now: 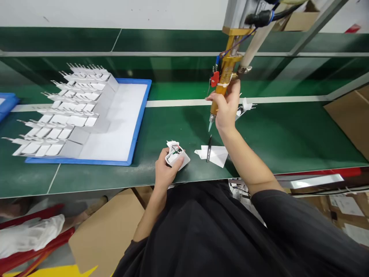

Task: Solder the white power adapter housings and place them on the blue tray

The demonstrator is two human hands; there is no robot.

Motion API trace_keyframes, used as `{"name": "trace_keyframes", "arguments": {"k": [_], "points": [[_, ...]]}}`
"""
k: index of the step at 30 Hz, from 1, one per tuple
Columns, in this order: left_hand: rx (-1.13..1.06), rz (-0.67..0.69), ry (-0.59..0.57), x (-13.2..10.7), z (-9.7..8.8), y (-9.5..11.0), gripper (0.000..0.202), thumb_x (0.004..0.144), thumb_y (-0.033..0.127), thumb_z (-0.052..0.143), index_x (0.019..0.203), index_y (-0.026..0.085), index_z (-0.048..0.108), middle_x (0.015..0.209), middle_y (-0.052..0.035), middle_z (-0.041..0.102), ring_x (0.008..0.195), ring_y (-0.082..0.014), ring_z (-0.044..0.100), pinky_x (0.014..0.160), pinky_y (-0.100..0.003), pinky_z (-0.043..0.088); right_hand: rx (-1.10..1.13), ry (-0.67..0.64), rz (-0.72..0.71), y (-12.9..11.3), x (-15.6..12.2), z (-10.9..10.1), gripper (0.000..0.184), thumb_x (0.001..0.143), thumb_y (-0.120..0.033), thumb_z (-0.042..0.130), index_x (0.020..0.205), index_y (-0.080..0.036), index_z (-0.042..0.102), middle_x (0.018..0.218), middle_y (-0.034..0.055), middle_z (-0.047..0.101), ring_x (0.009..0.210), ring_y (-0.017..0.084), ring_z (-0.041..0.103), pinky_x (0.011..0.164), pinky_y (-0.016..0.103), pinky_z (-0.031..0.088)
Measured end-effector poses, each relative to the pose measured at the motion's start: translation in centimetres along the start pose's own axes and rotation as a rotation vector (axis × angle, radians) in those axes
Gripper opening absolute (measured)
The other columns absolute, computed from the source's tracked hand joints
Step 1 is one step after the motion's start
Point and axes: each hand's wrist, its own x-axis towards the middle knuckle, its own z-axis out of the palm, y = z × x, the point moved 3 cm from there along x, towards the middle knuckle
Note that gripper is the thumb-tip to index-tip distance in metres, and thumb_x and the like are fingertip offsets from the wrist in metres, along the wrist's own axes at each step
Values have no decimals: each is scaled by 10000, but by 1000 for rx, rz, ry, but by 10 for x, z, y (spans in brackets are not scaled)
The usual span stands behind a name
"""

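My left hand [167, 169] holds a small white plastic housing [186, 158] near the table's front edge. The open side faces up and shows a bit of circuit board and thin wires. My right hand [227, 107] is wrapped around a hanging brass-coloured dispensing gun [221, 89], whose pale tapered nozzle points down and stays apart from the housing. Below that nozzle, black tweezers [208, 150] lie on a folded white paper [218, 155]. Just beyond my right hand are white plug pieces [246, 105], partly hidden.
On the left, a blue-rimmed tray [132, 142] carries rows of white adapter-like units [77, 100] with prongs. The green table [173, 115] runs across. A cardboard box [351, 115] stands at right; another box [106, 231] is below the table. A person's leg [77, 221] shows at lower left.
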Motion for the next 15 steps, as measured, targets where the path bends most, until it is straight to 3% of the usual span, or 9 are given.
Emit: {"name": "trace_keyframes", "arguments": {"k": [3,6,9,11,13,15], "points": [[-34,6,-37,4,13,1,403,791,463,658,1071,194,552,1058,-75,736,958,-204,700,823,-297,538,-85,148,-91,4,-4,-40,450,787,-442,512,1160,-251,347,1115,71,495,950,135,609,865,354,542],[-62,14,-67,5,22,7,403,793,457,652,1084,195,554,1074,-74,732,989,-207,695,854,-304,533,-225,227,-70,-2,-17,-78,470,790,-387,541,1198,-237,365,1172,87,486,1059,162,597,973,400,496],[-41,33,-77,1,23,15,368,794,427,660,1069,202,567,1058,-61,737,948,-197,698,837,-296,532,-281,262,-65,-18,-45,-106,490,789,-299,505,1246,-239,340,1275,99,429,1180,196,530,1037,474,440],[-23,48,-73,-4,21,22,353,785,410,677,1055,206,576,1034,-55,740,919,-196,698,816,-290,532,-498,352,-158,-33,-71,-117,528,806,-208,459,1310,-268,314,1351,81,370,1268,210,445,1081,514,374],[-7,54,-68,-9,18,28,363,774,412,689,1051,204,582,1007,-54,741,893,-197,698,798,-288,532,-650,200,-306,-43,-94,-114,516,848,-165,411,1337,-269,281,1329,97,369,1227,216,444,998,474,425],[10,60,-74,-13,15,34,374,767,418,696,1049,199,587,985,-52,742,860,-192,695,779,-283,530,-748,-235,-353,-41,-111,-100,437,868,-126,424,1280,-270,408,1203,66,528,1093,181,531,913,372,478]]}}
